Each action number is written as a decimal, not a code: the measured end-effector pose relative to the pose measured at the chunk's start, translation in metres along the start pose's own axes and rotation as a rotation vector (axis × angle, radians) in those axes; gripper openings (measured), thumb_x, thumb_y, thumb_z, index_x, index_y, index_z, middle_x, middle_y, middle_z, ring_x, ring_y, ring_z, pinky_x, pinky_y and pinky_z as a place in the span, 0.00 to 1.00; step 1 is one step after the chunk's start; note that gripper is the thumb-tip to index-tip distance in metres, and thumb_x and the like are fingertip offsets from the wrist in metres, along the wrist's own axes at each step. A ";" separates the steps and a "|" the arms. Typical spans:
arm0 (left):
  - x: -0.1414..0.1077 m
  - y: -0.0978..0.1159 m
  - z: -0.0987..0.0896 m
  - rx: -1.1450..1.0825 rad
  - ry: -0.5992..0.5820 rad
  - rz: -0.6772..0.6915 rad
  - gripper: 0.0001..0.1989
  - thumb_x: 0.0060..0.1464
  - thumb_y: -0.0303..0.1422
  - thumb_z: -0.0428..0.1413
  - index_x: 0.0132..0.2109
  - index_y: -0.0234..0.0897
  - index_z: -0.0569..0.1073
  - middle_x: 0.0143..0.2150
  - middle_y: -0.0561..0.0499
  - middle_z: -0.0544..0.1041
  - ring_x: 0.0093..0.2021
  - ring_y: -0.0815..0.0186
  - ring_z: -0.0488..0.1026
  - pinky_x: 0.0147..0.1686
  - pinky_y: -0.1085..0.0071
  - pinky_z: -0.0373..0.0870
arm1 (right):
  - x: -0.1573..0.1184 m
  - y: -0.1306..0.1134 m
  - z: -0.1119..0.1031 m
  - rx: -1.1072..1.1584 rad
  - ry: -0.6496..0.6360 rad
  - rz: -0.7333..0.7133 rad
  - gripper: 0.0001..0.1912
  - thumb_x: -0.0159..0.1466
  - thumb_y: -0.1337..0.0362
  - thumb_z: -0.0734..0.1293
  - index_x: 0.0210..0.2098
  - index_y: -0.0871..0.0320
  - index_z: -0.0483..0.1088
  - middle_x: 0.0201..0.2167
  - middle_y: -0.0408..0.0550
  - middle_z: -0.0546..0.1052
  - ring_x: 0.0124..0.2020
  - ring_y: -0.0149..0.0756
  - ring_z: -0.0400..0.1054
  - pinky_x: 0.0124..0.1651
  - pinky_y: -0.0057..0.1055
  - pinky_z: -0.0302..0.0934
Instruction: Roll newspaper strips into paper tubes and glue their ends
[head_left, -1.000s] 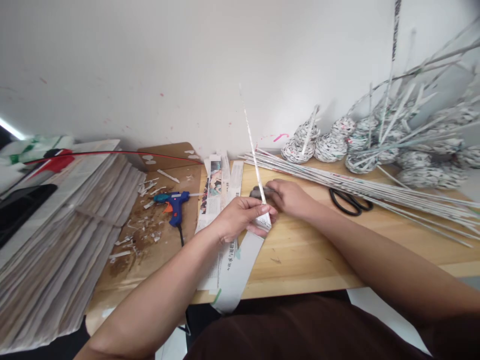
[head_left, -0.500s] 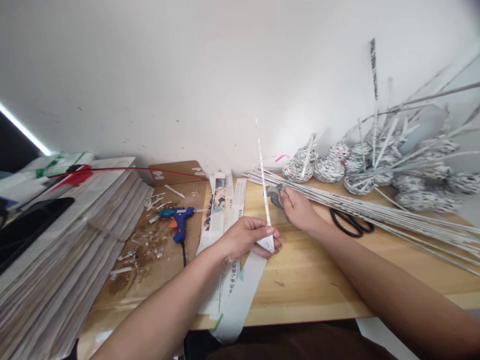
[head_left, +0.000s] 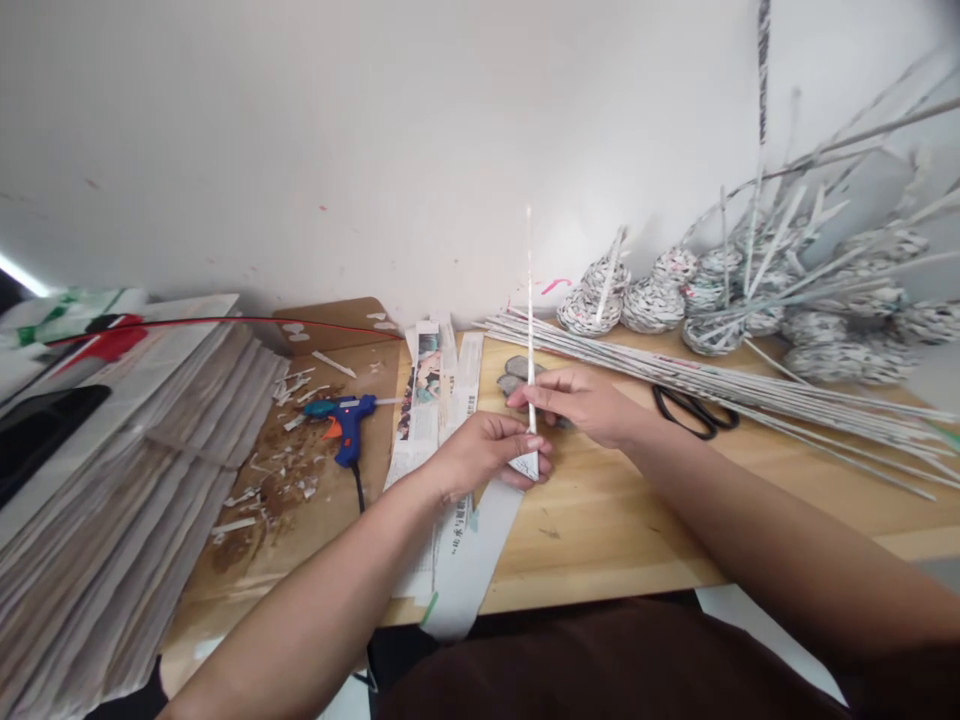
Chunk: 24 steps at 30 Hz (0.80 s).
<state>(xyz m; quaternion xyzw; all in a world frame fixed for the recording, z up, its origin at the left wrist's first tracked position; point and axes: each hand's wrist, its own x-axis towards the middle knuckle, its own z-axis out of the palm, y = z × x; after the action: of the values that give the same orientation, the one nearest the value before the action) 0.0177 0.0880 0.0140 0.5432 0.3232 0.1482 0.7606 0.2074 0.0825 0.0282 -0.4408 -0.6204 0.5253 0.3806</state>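
Note:
My left hand (head_left: 495, 450) pinches the lower, partly rolled end of a newspaper strip (head_left: 480, 555). From that grip a thin rolled paper tube (head_left: 530, 310) rises nearly upright, and the flat part of the strip trails down over the table's front edge. Just above, my right hand (head_left: 574, 400) has its thumb and fingers closed on the tube. Behind the right fingers a grey cloth-like lump (head_left: 514, 372) lies on the table, partly hidden by the hand. More cut newspaper strips (head_left: 420, 440) lie flat to the left of my left hand.
A blue glue gun (head_left: 349, 425) lies on scrap-littered cardboard at left, beside a tall newspaper stack (head_left: 172, 460). A bundle of paper tubes (head_left: 675, 375) crosses the right side, next to black-handled scissors (head_left: 694, 412). Woven paper pieces (head_left: 652, 300) stand along the wall.
My right hand has left the grey lump and moved left onto the paper tube, closing on it above my left hand. The tube now stands more upright. The view has shifted slightly.

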 end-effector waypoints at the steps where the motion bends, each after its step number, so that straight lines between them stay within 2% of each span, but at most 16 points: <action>1: 0.000 0.000 0.000 0.007 0.001 -0.001 0.18 0.49 0.42 0.63 0.40 0.31 0.78 0.35 0.43 0.79 0.36 0.62 0.78 0.35 0.67 0.75 | 0.001 0.002 0.001 0.037 0.015 0.020 0.17 0.60 0.51 0.69 0.37 0.60 0.79 0.27 0.45 0.75 0.24 0.27 0.62 0.26 0.26 0.54; 5: -0.001 0.000 -0.002 0.018 -0.015 0.001 0.18 0.49 0.42 0.63 0.40 0.31 0.78 0.36 0.43 0.80 0.37 0.62 0.78 0.37 0.66 0.74 | 0.002 0.004 0.001 0.129 0.054 0.058 0.16 0.56 0.52 0.73 0.31 0.61 0.78 0.19 0.41 0.68 0.20 0.25 0.58 0.22 0.25 0.47; 9: -0.003 0.003 -0.001 0.036 -0.013 0.001 0.17 0.50 0.42 0.63 0.40 0.31 0.78 0.36 0.43 0.80 0.38 0.61 0.78 0.37 0.66 0.74 | 0.001 0.001 0.000 0.193 0.003 0.074 0.18 0.56 0.51 0.72 0.34 0.61 0.78 0.25 0.44 0.74 0.22 0.25 0.60 0.23 0.25 0.51; 14: -0.004 0.006 0.002 0.064 -0.032 -0.019 0.17 0.50 0.42 0.63 0.39 0.31 0.78 0.35 0.43 0.80 0.37 0.62 0.77 0.35 0.68 0.74 | 0.001 0.000 0.001 0.248 0.137 0.060 0.16 0.53 0.52 0.75 0.25 0.60 0.75 0.24 0.42 0.73 0.20 0.23 0.58 0.21 0.25 0.48; 19: -0.004 0.006 0.003 0.077 -0.024 -0.006 0.17 0.50 0.43 0.62 0.39 0.31 0.78 0.35 0.43 0.80 0.36 0.62 0.77 0.35 0.67 0.74 | 0.002 0.000 0.001 0.248 0.074 0.055 0.17 0.56 0.50 0.72 0.32 0.59 0.78 0.29 0.45 0.76 0.23 0.26 0.63 0.23 0.25 0.52; 22: -0.006 0.007 0.004 0.095 -0.047 -0.030 0.17 0.50 0.42 0.62 0.39 0.30 0.78 0.35 0.43 0.79 0.36 0.62 0.77 0.35 0.67 0.74 | 0.003 0.000 0.002 0.269 0.197 0.042 0.16 0.53 0.53 0.75 0.26 0.60 0.75 0.27 0.45 0.76 0.21 0.24 0.60 0.21 0.25 0.49; 24: -0.006 0.008 0.004 0.100 -0.054 -0.040 0.17 0.51 0.41 0.62 0.39 0.30 0.78 0.35 0.42 0.79 0.36 0.62 0.77 0.35 0.67 0.74 | 0.002 0.000 0.001 0.293 0.230 0.024 0.16 0.53 0.53 0.75 0.25 0.60 0.74 0.28 0.45 0.76 0.22 0.25 0.61 0.22 0.24 0.51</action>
<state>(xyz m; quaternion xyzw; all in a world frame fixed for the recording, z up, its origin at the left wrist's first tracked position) 0.0166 0.0844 0.0243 0.5776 0.3203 0.1022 0.7438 0.2054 0.0843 0.0275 -0.4450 -0.4845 0.5607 0.5028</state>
